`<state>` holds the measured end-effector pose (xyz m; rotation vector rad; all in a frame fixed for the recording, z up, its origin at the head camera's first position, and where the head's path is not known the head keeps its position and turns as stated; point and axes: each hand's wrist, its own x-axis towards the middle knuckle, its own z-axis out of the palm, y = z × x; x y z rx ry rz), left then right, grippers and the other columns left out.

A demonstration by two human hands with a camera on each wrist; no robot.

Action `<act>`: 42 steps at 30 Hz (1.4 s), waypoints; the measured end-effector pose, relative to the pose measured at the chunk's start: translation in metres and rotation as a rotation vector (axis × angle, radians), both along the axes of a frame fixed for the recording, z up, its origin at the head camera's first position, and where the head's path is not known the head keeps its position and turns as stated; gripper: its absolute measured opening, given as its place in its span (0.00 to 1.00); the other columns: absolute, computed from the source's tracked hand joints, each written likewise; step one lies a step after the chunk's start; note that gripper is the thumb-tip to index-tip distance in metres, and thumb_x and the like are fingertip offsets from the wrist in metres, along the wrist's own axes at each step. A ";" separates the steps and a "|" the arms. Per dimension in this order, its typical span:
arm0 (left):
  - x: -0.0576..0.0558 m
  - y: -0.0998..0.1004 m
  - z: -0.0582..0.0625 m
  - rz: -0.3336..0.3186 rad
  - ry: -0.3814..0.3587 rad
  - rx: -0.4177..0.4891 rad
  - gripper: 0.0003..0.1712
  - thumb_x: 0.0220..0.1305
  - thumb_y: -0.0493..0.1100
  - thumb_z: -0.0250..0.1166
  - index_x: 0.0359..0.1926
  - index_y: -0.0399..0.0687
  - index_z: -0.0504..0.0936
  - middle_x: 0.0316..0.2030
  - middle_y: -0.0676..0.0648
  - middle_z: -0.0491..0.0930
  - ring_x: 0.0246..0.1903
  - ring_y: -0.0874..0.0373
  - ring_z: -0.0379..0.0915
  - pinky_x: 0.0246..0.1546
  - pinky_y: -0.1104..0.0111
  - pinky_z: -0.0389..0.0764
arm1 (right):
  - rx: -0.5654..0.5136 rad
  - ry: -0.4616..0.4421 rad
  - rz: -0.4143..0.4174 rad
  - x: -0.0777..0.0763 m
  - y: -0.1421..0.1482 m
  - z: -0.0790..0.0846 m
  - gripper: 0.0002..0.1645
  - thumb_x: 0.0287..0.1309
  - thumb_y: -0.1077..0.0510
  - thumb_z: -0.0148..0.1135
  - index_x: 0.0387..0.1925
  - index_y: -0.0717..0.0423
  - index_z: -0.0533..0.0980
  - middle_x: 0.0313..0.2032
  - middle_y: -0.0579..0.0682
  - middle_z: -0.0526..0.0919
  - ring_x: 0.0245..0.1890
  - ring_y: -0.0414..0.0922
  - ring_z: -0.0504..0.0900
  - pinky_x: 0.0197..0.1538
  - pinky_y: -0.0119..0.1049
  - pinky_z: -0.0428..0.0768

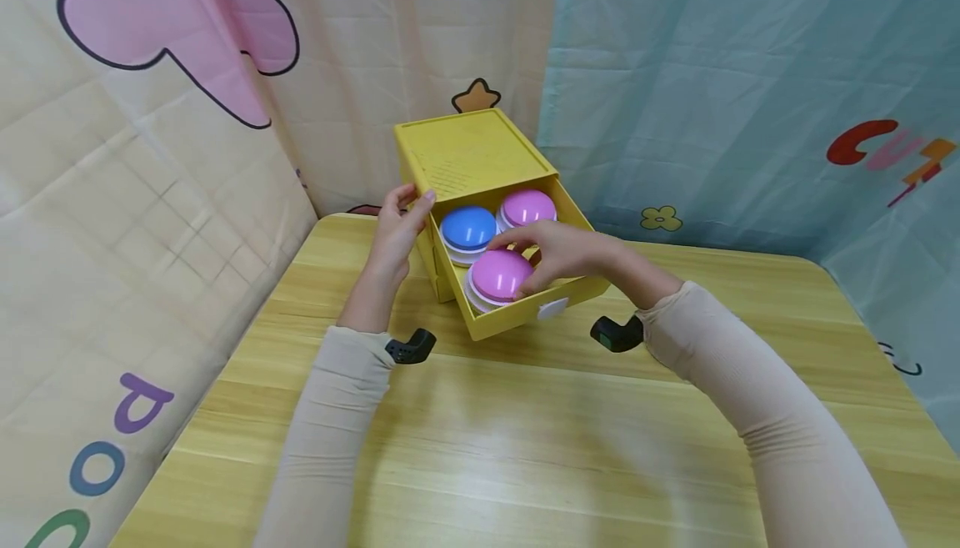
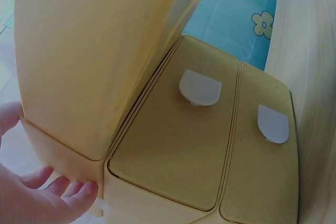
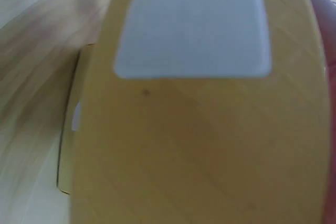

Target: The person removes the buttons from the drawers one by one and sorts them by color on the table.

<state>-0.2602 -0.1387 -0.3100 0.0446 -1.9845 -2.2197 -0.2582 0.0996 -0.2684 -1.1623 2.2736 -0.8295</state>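
A yellow drawer cabinet [image 1: 472,148] stands on the table with its top drawer [image 1: 491,329] pulled out. Inside lie a blue dome-topped buzzer [image 1: 468,227], a pink one [image 1: 528,206] behind it, and a front pink buzzer [image 1: 498,274], all on white bases. My right hand [image 1: 558,252] reaches into the drawer and holds the front pink buzzer between thumb and fingers. Against the cabinet's left side, my left hand [image 1: 396,235] rests its fingertips, thumb near the top front corner; the left wrist view shows these fingers [image 2: 81,195] on the side wall.
Below the pulled drawer are two shut drawers with white handles [image 2: 200,88]. Another white handle [image 3: 194,30] is on the pulled drawer's front. The wooden table [image 1: 480,439] ends at printed curtains [image 1: 712,98] behind and to the sides.
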 end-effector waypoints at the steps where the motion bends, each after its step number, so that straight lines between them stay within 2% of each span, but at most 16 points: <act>1: 0.000 0.000 0.000 0.001 0.000 -0.003 0.35 0.61 0.45 0.59 0.63 0.39 0.56 0.60 0.43 0.58 0.49 0.55 0.59 0.52 0.64 0.66 | -0.022 -0.011 -0.009 0.000 0.002 0.002 0.38 0.39 0.55 0.72 0.56 0.54 0.69 0.49 0.48 0.72 0.47 0.46 0.70 0.49 0.40 0.72; 5: 0.001 0.000 0.000 0.005 0.002 -0.001 0.34 0.61 0.46 0.59 0.63 0.39 0.56 0.60 0.44 0.59 0.48 0.56 0.59 0.52 0.64 0.66 | -0.123 -0.002 -0.041 0.000 0.016 0.016 0.38 0.40 0.57 0.71 0.56 0.56 0.69 0.50 0.50 0.72 0.47 0.47 0.71 0.50 0.41 0.71; 11: 0.000 0.001 0.000 -0.005 -0.002 -0.001 0.34 0.61 0.46 0.59 0.63 0.39 0.57 0.60 0.44 0.59 0.49 0.56 0.59 0.52 0.64 0.66 | -0.172 0.108 -0.125 0.007 0.056 0.044 0.38 0.42 0.61 0.71 0.58 0.58 0.67 0.51 0.51 0.72 0.50 0.46 0.69 0.49 0.39 0.72; 15: 0.000 0.001 0.000 -0.007 -0.003 0.003 0.34 0.61 0.46 0.59 0.63 0.39 0.57 0.60 0.44 0.59 0.49 0.56 0.59 0.51 0.65 0.66 | -0.144 0.200 -0.185 0.020 0.089 0.053 0.38 0.42 0.62 0.71 0.57 0.58 0.67 0.51 0.49 0.71 0.50 0.43 0.68 0.48 0.32 0.72; 20: 0.000 0.000 0.000 -0.014 0.005 -0.004 0.34 0.61 0.46 0.59 0.63 0.39 0.56 0.60 0.44 0.59 0.48 0.57 0.59 0.51 0.65 0.66 | -0.103 0.283 -0.249 0.046 0.129 0.049 0.39 0.40 0.64 0.71 0.57 0.57 0.67 0.51 0.48 0.71 0.48 0.39 0.67 0.45 0.23 0.70; 25: 0.000 -0.001 -0.001 -0.014 -0.001 -0.007 0.35 0.61 0.46 0.59 0.63 0.39 0.56 0.60 0.44 0.58 0.48 0.56 0.59 0.51 0.65 0.66 | -0.107 0.322 -0.295 0.069 0.163 0.028 0.41 0.37 0.66 0.72 0.57 0.56 0.67 0.49 0.45 0.71 0.47 0.37 0.67 0.44 0.20 0.69; 32: 0.002 0.000 -0.001 -0.028 -0.002 -0.002 0.35 0.61 0.46 0.59 0.64 0.39 0.55 0.60 0.44 0.57 0.52 0.54 0.57 0.53 0.64 0.65 | -0.142 0.352 -0.347 0.098 0.201 -0.022 0.42 0.33 0.68 0.73 0.56 0.61 0.67 0.49 0.39 0.71 0.45 0.32 0.68 0.42 0.19 0.69; 36: 0.001 0.000 0.000 -0.032 0.001 -0.004 0.36 0.61 0.47 0.59 0.64 0.39 0.55 0.61 0.44 0.57 0.53 0.54 0.56 0.53 0.64 0.65 | -0.136 0.302 -0.412 0.116 0.218 -0.052 0.41 0.34 0.68 0.73 0.55 0.63 0.67 0.49 0.35 0.70 0.44 0.31 0.68 0.41 0.21 0.71; 42: 0.002 -0.001 0.001 -0.023 0.000 -0.004 0.35 0.61 0.47 0.59 0.64 0.39 0.55 0.61 0.44 0.57 0.53 0.54 0.56 0.52 0.64 0.65 | -0.094 0.215 -0.516 0.141 0.230 -0.092 0.39 0.38 0.64 0.72 0.55 0.62 0.66 0.48 0.32 0.69 0.42 0.31 0.68 0.38 0.27 0.74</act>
